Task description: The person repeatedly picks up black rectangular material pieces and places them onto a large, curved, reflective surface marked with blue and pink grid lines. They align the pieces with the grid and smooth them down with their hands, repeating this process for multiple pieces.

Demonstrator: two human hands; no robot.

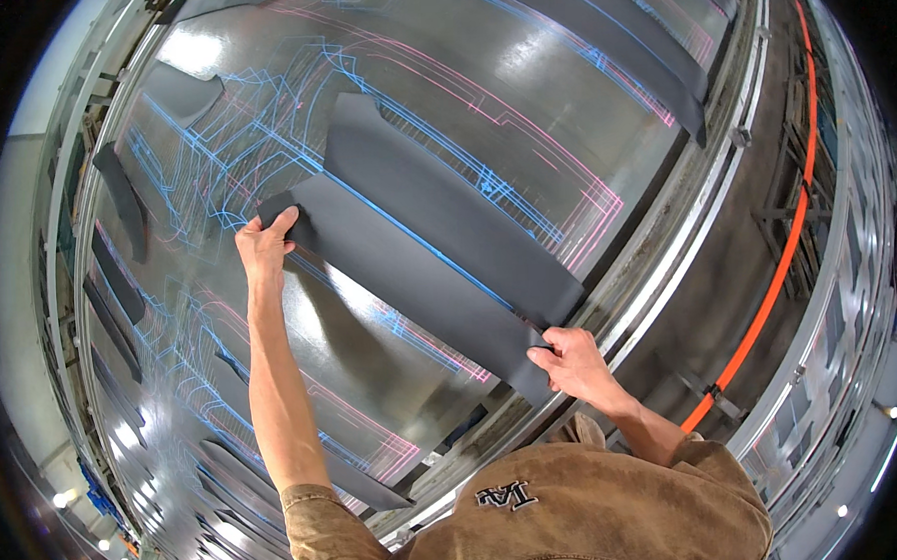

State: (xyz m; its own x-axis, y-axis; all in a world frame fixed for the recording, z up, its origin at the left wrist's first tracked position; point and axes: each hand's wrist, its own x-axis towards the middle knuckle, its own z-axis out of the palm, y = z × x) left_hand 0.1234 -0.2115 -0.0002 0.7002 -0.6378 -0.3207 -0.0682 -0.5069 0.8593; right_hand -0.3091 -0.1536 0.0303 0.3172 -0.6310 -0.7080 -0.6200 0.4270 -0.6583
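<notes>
My left hand (265, 240) pinches the upper left corner of a long dark grey sheet piece (409, 282) lying diagonally over a shiny metal table (519, 57) marked with blue and pink lines. My right hand (562, 360) grips the same piece at its lower right end, beside the table's near rail. A second grey piece (435, 190) lies just above and to the right of it, with a blue line showing between the two. A shadow falls below the held piece. The fingertips of both hands are partly behind the sheet.
More grey pieces lie at the back right (628, 42), upper left (185, 96) and along the left side (118, 284). A metal rail (659, 281) borders the table on the right, with an orange hose (774, 291) beyond it. My brown clothing fills the lower edge.
</notes>
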